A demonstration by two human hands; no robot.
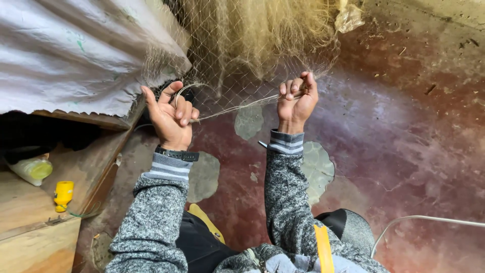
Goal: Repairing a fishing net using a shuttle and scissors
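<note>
Net [252,45]: fine pale fishing mesh, hangs bunched at top centre, spreads down between both raised hands, above the floor
Net strand [237,107]: thin bundle of mesh pulled taut between the two hands, roughly level, slightly higher on the right
Left hand [172,121]: grip clenched on the left end of the strand, thumb out, fingers curled, loop of line over the knuckles
Right hand [297,98]: grip clenched on the strand's right end, fingers folded over it, mesh fanning up from the fist
Wristwatch [177,153]: dark band on left wrist, just above the grey striped cuff
Sleeves [151,222]: grey speckled knit on both arms
Floor [404,151]: reddish worn concrete with grey patches, under the hands
Sheet [65,50]: grey-white cloth or tarp, upper left, touching net edge
Wooden box [30,212]: lower left, well apart from hands
Yellow spool [63,194]: on the box, green thread trailing
Bottle [31,169]: pale with yellowish end, lying beside the spool
White wire [429,218]: curved, lower right on floor
</note>
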